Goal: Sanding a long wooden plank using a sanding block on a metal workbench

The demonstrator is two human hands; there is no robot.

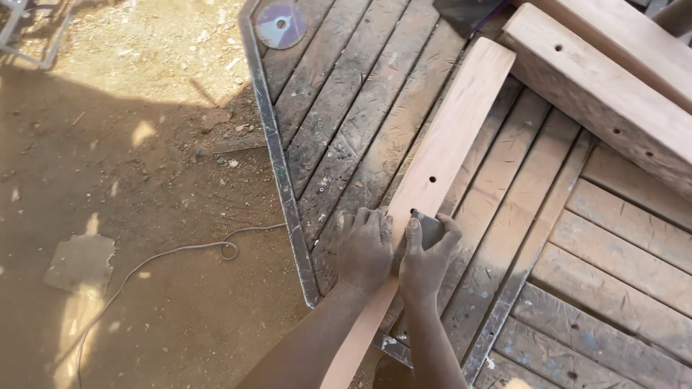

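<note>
1. Dirt floor (pixel 130 144) at left, with a thin cable (pixel 180 252) lying loose on it.
2. Slatted wooden bench (pixel 346 122) carries a grinding disc (pixel 281 25).
3. Left hand (pixel 364 248) is pressed flat on the long wooden plank (pixel 450 137), which runs diagonally across the bench.
4. Right hand (pixel 425 256) grips a dark sanding pad (pixel 427 229) on the plank.
5. Thick drilled beam (pixel 605 94) lies at right.

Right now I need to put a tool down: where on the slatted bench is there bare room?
Free: slats between the metal edge and the long plank, below the disc. Crowded: both hands on the plank; thick beams upper right.
</note>
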